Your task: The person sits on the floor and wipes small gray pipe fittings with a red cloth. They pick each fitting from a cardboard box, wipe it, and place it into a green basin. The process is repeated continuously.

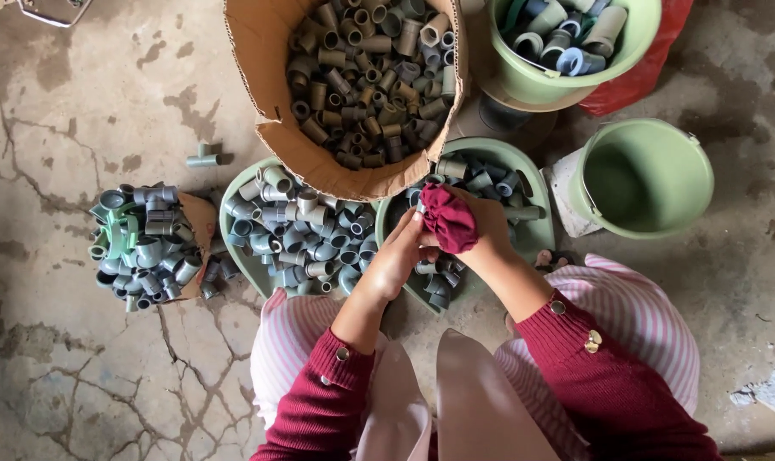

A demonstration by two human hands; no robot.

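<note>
Cardboard box (268,51) top cut off

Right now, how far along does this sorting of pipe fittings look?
Partly done, it seems. Fittings already lie in two green trays, a floor pile and one green bucket. In hand: the left hand and right hand hold a dark red cloth over the right tray. Left: the cardboard box is full of fittings, and another green bucket sits empty.

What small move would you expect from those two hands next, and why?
Probably a small turn of the dark red cloth: the right hand grips it while the left hand pinches at its edge, both over a green tray of grey pipe fittings.
</note>
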